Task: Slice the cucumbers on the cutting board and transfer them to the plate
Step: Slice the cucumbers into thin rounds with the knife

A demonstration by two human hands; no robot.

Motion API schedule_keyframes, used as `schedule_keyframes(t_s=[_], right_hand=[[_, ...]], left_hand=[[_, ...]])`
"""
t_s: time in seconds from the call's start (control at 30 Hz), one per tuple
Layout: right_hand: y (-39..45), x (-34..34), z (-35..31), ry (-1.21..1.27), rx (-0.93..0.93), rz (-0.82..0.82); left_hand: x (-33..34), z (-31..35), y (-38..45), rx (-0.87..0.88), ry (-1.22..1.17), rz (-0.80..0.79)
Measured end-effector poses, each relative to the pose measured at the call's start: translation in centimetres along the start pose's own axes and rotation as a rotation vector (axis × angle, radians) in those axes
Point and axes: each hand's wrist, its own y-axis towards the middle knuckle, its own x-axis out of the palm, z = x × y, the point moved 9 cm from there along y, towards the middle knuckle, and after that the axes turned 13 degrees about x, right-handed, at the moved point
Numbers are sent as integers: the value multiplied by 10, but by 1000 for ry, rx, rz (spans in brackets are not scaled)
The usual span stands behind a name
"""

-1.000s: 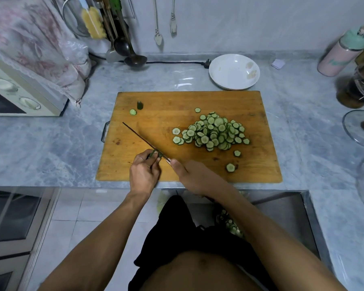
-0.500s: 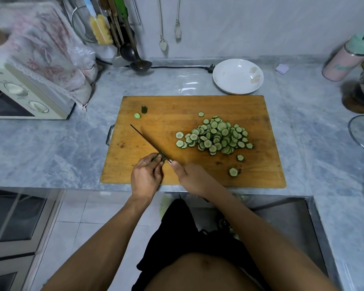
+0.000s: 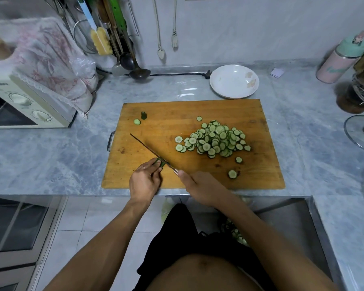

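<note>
Two bare hands work at the lower centre of the frame, over the near edge of a wooden cutting board lying on a grey marble counter. Left hand: fingers curled, pinching a short cucumber stub against the board. Right hand: closed round the handle of a knife, whose thin blade runs diagonally toward the upper left and meets the stub just beside the left fingertips. Pile of cucumber slices: heaped right of centre on the board, with a few loose rounds lying apart from it toward the lower right. Near the board's upper left corner stand a dark green end piece and, just beside it, a single slice. White plate: on the counter beyond the board's far edge, upper centre right, holding no slices. Cloth-draped toaster oven: far left. Hanging utensils: upper left, against the wall. Pink flask: upper right.
</note>
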Motion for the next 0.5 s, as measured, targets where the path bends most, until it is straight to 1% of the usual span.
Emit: schedule_keyframes(t_s=[0.2, 0.5], right_hand=[[-7, 3, 5, 11, 51, -27], [0, 1, 3, 18, 70, -55]], left_hand=[[0, 1, 0, 32, 0, 11], [3, 2, 0, 89, 5, 8]])
